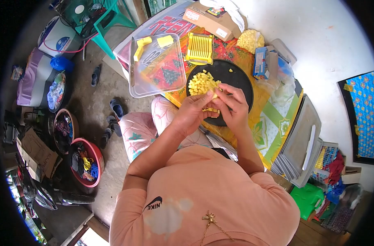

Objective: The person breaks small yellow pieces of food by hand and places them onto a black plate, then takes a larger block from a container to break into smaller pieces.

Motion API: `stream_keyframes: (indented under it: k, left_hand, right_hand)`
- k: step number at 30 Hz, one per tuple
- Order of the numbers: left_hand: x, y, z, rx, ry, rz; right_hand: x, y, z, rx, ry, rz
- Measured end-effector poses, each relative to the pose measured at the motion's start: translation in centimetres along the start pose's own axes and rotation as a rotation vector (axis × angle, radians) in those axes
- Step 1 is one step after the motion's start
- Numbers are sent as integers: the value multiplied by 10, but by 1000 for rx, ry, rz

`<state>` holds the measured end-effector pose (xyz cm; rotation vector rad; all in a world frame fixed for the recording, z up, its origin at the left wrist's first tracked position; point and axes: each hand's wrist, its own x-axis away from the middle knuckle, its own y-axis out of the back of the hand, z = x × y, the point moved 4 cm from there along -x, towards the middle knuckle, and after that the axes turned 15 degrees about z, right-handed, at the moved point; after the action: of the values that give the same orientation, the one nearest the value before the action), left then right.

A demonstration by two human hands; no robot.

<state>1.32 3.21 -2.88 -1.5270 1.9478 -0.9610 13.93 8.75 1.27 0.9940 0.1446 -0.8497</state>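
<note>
Both hands meet over a round black tray [241,80]. My left hand [193,112] is closed, with short yellow strips [212,110] showing at its curled fingers. My right hand [236,107] pinches a small yellow piece [214,95], its fingertips close against the left thumb. A heap of small yellow cubes [201,83] lies on the tray just beyond the fingers, and one loose cube [231,70] sits apart near the far side. Past the tray is a yellow slicer [199,48] with parallel slots. To the left, a clear plastic container [162,84] holds yellow blocks [165,41].
A cardboard box [211,24], a bag of yellow cubes [251,40] and a blue box [260,61] stand along the table's back and right. Stacked grey trays [295,143] lean at its right edge. A red basin [97,158] and slippers [116,108] are on the floor at left.
</note>
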Motion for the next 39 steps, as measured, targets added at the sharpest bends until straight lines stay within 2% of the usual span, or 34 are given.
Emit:
stream_keyframes:
  k: [4,7,8,11,12,15,18,21,24,30,36,39]
  left_hand:
    - [-3,1,-9,-14,11,-29]
    - [1,17,-8,-26,5,-93]
    - [4,23,-8,-56,10,-104]
    - [17,40,-8,-126,21,-133]
    - [23,46,-7,-135,23,-141]
    - [42,59,-9,-102,23,-194]
    - [54,66,-12,-58,5,-217]
    - [57,69,-17,-74,-15,-218]
    - [58,65,-22,-86,-10,-222]
    - [55,73,-17,-50,-7,-213]
    - [53,72,-16,-33,0,-191]
    - [52,74,-14,-35,-4,-184]
  right_hand:
    - [-1,-10,-39,-380,-211,-80]
    - [-2,-27,-89,-763,-510,-40]
    - [-6,-30,-98,-898,-551,-45]
    - [-10,-49,-145,-996,-681,56]
    - [-9,-58,-169,-951,-672,103]
    - [-26,-67,-196,-461,-636,289]
    - [-46,-78,-201,-213,-445,285]
    - [-59,-82,-198,-163,-632,504]
    - [-59,-91,-206,-302,-675,502]
    - [-56,-92,-222,-298,-645,412]
    - [-58,-89,-209,-150,-649,396]
    - [-63,-90,-200,-120,-648,456]
